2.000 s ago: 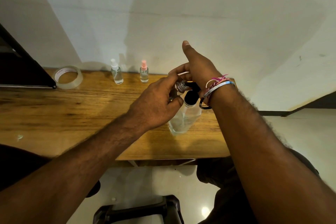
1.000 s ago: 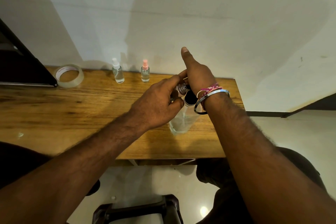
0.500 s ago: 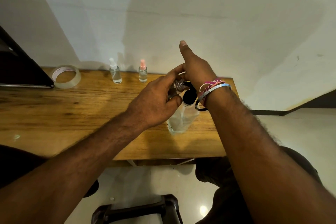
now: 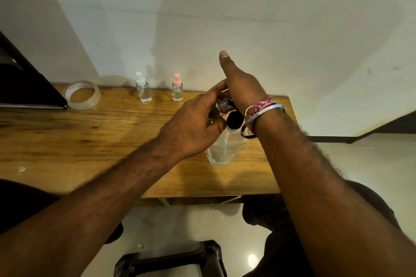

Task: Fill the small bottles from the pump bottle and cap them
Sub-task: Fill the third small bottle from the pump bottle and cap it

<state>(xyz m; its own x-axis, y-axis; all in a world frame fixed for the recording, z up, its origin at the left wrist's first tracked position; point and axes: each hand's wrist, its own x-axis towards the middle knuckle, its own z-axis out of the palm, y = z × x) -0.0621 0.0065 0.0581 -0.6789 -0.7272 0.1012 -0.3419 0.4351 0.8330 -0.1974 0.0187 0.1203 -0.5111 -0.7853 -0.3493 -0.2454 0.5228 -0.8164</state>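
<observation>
Small bottles are standing at the back of the desk [image 4: 67,141], well left of the hands: going left to right, a tape roll [image 4: 82,94], then a white-capped bottle [image 4: 143,89], then a pink-capped bottle [image 4: 177,89], both upright and capped. Further right, the left hand [image 4: 191,128] is curling its fingers round a small clear bottle [image 4: 221,105], holding its threaded neck up beside the black pump head [image 4: 234,120]. The right hand [image 4: 242,87] is reaching over the pump bottle [image 4: 225,148], thumb sticking straight up (its fingers are hidden, so I cannot tell what the grip is doing). Judging by looks, the little bottle is light, stiff and smooth, likely slippery if wet, so pinching it round the body just below the threads seems best. Sitting on the desk below both hands, the pump bottle is looking taller and tippy, wanting a steadying hold.
</observation>
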